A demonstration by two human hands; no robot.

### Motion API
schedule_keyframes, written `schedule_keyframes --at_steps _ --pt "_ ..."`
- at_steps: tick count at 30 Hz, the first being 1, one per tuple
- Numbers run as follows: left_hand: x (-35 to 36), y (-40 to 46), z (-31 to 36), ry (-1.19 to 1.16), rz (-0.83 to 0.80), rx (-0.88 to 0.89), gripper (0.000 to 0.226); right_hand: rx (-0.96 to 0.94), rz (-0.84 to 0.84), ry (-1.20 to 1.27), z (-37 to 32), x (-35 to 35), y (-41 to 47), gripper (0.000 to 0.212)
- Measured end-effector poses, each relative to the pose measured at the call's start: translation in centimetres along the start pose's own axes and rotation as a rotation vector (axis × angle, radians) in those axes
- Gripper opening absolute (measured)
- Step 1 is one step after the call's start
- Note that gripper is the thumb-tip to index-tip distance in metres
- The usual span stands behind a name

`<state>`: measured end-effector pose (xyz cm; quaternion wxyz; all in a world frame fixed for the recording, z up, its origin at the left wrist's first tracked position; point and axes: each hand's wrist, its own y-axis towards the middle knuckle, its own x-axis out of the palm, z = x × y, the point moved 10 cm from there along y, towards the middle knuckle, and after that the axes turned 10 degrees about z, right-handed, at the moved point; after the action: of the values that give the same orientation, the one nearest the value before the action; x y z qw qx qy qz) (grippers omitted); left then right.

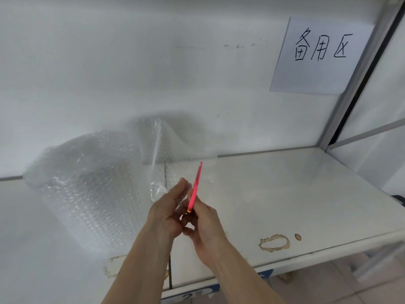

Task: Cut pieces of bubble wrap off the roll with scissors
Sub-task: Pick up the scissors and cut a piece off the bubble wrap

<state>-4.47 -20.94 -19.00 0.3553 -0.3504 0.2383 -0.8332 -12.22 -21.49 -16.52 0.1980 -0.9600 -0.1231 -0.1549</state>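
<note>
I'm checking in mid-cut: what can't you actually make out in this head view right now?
- Pink scissors: seen edge-on, and the right hand covers the handles, so blades open or closed cannot be told.
- Bubble wrap: clear film on a white table; its free edge and any cut line are lost.
- Left hand: its hold on the film is hidden behind the fingers.
- Table front: cut off by the bottom edge.

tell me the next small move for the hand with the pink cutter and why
Probably bring the pink cutter down onto the free edge of the bubble wrap. The right hand holds it raised, tip up, above the sheet, while the left hand pinches the wrap's edge beside it. No cut shows yet.
</note>
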Motion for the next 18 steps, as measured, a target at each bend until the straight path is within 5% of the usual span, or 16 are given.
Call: schedule_keyframes --at_steps 18 --pt "-0.1 0.8 0.1 0.024 -0.04 0.011 0.023 -0.002 0.013 -0.027 -0.6 -1.0 1.0 0.038"
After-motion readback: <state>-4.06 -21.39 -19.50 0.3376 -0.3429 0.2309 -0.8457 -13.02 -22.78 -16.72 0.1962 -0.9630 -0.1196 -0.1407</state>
